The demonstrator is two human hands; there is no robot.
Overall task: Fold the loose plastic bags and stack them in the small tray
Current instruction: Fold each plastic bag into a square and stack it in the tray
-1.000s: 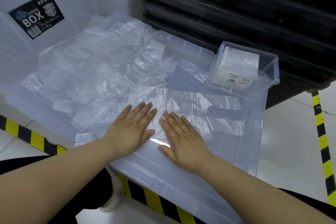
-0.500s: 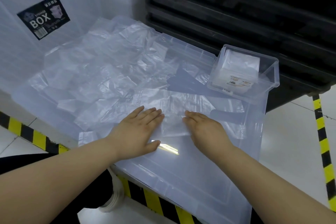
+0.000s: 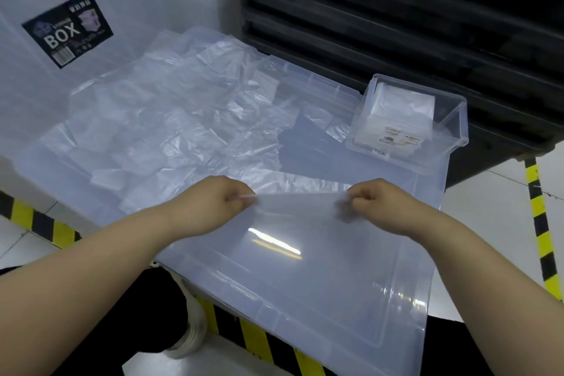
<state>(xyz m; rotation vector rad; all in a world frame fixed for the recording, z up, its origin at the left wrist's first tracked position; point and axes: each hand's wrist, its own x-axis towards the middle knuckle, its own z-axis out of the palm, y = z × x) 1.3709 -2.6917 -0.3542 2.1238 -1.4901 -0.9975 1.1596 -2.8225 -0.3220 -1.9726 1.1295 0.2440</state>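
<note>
A clear plastic bag (image 3: 297, 203) is stretched between my two hands above the translucent box lid (image 3: 305, 284). My left hand (image 3: 210, 201) pinches its left corner with curled fingers. At the bag's right corner my right hand (image 3: 378, 201) pinches it the same way. The bag's near edge is lifted off the lid. Behind it, a heap of loose clear bags (image 3: 152, 137) covers the far left part of the lid. The small clear tray (image 3: 451, 131) stands at the lid's far right corner, with a stack of folded bags (image 3: 399, 113) inside.
A large translucent storage box with a black "BOX" label (image 3: 67, 29) stands at the back left. Dark stacked crates (image 3: 396, 24) rise behind the tray. Yellow-black tape (image 3: 540, 223) marks the white floor at right and left.
Both hands were lying flat on the bag, pressing it down. They have moved apart to its corners, curled into pinches and lifted the near edge off the lid.
</note>
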